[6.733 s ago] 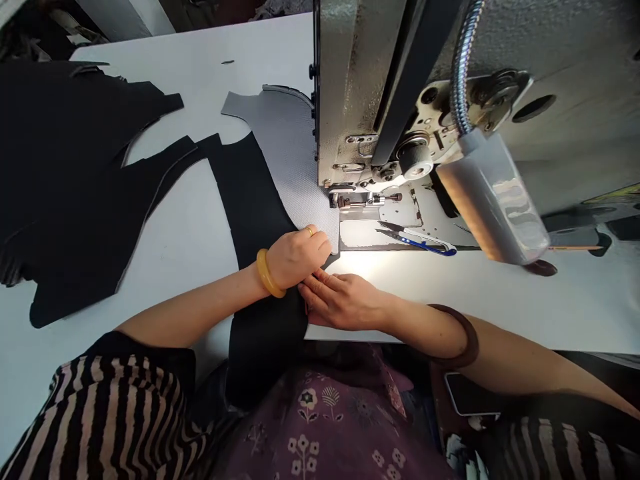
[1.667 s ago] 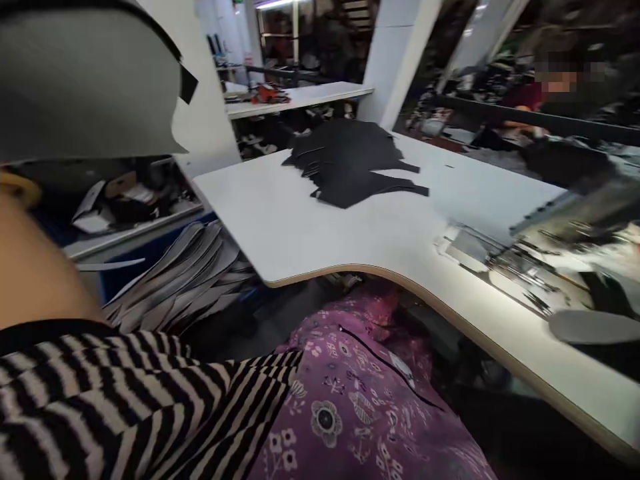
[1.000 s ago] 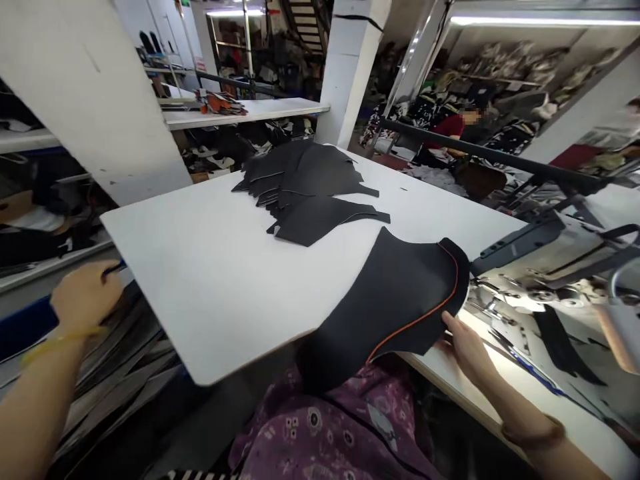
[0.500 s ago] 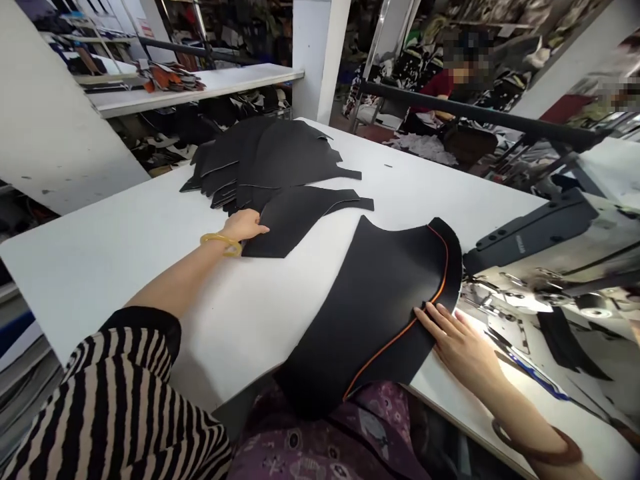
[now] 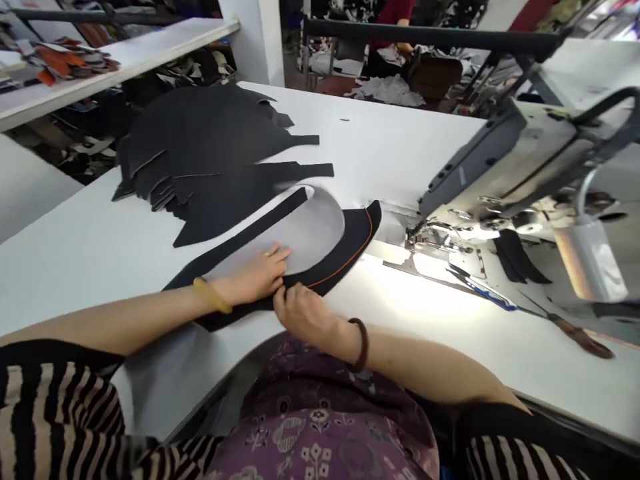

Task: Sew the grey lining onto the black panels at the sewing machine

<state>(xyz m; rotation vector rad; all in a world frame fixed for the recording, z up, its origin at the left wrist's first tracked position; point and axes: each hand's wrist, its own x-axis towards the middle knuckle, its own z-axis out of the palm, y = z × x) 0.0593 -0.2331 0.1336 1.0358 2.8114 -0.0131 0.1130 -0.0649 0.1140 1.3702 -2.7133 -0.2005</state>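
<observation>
A black leather-like panel (image 5: 336,261) with an orange piping line lies at the table's near side. Over its middle is a grey-faced piece (image 5: 313,230) with a rounded, motion-blurred far end; I cannot tell if it is separate or a turned part. My left hand (image 5: 263,272), with a yellow bangle, closes its fingers at the near edge of the grey-faced piece. Beside it, my right hand (image 5: 305,312), wearing a brown bracelet, is closed on the panel's near edge. The hands nearly touch, and their grips are partly hidden.
A fanned stack of black cut pieces (image 5: 200,140) lies at the back left. On the right stand a sewing machine (image 5: 470,167) and its lit lamp (image 5: 590,260). Blue-handled snips (image 5: 483,290) lie near it. Beyond the table, a person in a red top (image 5: 395,13) is partly visible.
My left hand has moved from the stack to the panel. My right hand has moved left along the panel and closed. The grey face now shows, and the panel lies farther left in view.
</observation>
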